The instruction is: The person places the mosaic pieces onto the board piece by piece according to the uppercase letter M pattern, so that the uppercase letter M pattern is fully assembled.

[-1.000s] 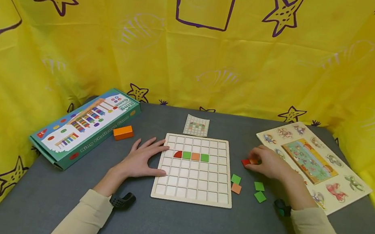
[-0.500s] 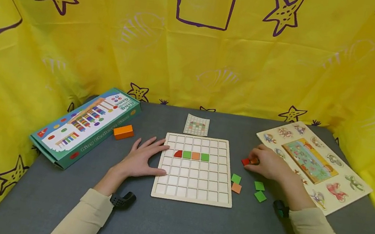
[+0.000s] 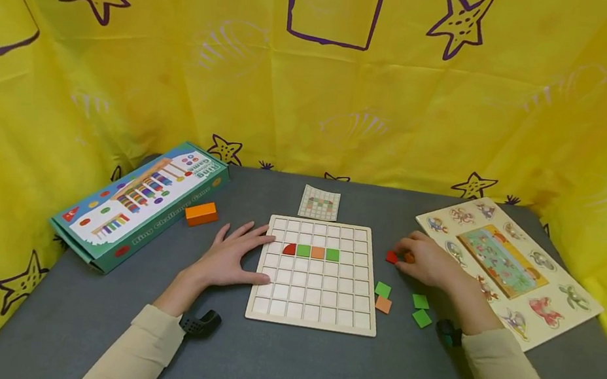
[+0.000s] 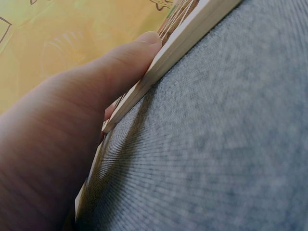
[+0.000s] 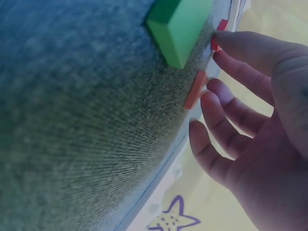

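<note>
A wooden grid board (image 3: 313, 314) lies in the middle of the table in the head view. In one of its rows sit a red rounded tile (image 3: 289, 249), two green tiles (image 3: 303, 251) and an orange tile (image 3: 318, 253) between them. My left hand (image 3: 227, 260) rests spread at the board's left edge, thumb and fingertips on its rim. Right of the board, my right hand (image 3: 430, 262) pinches a small red tile (image 3: 391, 257) between thumb and index finger. An orange tile (image 5: 195, 90) lies by its other fingertips, partly hidden in the head view.
Loose green tiles (image 3: 421, 318) and an orange tile (image 3: 383, 305) lie right of the board. A pattern card (image 3: 320, 203) stands behind it. At left are a game box (image 3: 140, 203) and an orange block (image 3: 201, 214); at right, a picture puzzle board (image 3: 508, 268).
My right hand has shifted slightly left, and the red tile has moved left with it, away from the orange one. The left hand stays at the board's edge.
</note>
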Demonstrator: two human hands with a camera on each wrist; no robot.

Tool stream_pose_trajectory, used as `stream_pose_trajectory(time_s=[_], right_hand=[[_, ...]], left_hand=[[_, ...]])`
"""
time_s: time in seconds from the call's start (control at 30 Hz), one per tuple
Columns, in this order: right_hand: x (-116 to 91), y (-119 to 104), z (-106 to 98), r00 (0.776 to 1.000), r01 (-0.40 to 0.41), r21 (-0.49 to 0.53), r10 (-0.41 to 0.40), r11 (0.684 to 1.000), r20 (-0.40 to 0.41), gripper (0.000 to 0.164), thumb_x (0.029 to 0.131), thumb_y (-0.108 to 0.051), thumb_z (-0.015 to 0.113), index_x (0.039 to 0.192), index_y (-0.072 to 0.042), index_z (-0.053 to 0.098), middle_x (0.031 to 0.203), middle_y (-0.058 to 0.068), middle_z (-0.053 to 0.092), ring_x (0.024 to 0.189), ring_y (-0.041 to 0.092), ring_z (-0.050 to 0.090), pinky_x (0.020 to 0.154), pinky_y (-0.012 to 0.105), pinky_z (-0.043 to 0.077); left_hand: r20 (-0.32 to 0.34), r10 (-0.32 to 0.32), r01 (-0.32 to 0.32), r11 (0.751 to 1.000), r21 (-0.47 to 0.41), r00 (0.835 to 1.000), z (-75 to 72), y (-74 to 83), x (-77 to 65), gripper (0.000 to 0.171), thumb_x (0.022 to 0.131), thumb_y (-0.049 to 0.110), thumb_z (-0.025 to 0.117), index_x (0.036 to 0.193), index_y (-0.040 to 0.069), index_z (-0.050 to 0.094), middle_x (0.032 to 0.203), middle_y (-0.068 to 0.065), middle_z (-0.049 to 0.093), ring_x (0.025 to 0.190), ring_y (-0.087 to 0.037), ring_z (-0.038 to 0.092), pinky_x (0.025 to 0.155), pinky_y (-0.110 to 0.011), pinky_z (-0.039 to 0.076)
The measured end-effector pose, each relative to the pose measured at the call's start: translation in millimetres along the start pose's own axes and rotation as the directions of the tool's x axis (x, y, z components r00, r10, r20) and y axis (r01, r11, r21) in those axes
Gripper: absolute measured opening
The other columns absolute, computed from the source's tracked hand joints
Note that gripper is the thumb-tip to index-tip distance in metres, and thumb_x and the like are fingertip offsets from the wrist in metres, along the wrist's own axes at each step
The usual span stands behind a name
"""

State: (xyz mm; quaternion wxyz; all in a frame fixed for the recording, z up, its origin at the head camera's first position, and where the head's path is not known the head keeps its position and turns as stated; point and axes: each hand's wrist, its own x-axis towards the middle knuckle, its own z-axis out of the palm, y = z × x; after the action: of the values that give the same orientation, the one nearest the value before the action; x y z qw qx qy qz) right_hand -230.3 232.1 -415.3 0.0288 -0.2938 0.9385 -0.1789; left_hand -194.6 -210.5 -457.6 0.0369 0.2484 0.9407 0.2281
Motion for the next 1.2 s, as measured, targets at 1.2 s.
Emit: stream_pose_trajectory(time_s=[1.2], right_hand=[[40.1,-41.5,6.1,0.994,0.104,0.075,-0.107,0.992,0.031,0.018,0.089,-0.022,0.081,0.099,-0.009,0.074,0.106,0.008,0.059,0.095,0.028,0.058,0.083,0.046,0.050]], left_hand=[[-0.006,0.001,-0.001,1.000,0.002,1.000,-1.0,1.3,-0.9,0.090,0.081,0.070,0.070,0.155,0.026,0.044,0.164,0.001,0.028,0.152,-0.032,0.015,0.114,-0.065,-0.005]])
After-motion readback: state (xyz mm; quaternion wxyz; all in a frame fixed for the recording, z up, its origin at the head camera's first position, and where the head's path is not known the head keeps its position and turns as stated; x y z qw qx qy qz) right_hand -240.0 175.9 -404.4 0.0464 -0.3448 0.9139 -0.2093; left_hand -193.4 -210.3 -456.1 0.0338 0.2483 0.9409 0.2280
